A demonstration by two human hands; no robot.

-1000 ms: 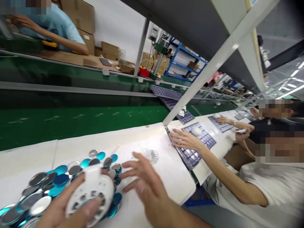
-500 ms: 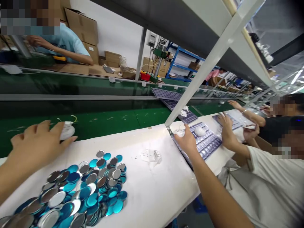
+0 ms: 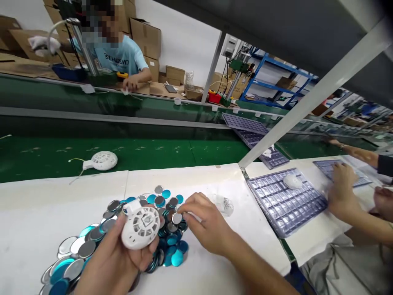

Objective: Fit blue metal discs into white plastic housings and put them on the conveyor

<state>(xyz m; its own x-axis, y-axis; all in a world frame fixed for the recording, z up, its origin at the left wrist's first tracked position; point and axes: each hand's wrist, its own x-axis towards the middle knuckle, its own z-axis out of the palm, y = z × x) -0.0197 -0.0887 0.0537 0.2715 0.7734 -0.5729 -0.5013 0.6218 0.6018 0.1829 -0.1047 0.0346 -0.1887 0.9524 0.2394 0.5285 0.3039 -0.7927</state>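
In my left hand (image 3: 123, 250) is a white round plastic housing (image 3: 141, 228) with a ring of vent slots and a short neck, held between thumb and fingers above the discs. My right hand (image 3: 204, 221) reaches to the right side of the pile, thumb and index finger pinched at the edge of a round silver disc (image 3: 177, 218). Loose round discs (image 3: 87, 248), some silver and some blue, lie heaped under and around my left hand. A similar white housing (image 3: 105, 160) with thin wires lies on the green conveyor belt beyond.
A purple compartment tray (image 3: 285, 205) bearing a white housing (image 3: 292, 182) lies to the right. Clear crumpled plastic (image 3: 226, 206) is behind my right hand. A slanted white post (image 3: 313, 98) crosses the view. One co-worker sits across the belt; others' hands work at right.
My left hand has come back from the belt and now holds a white housing. My right hand has left the tray for the disc pile. The view has turned left.
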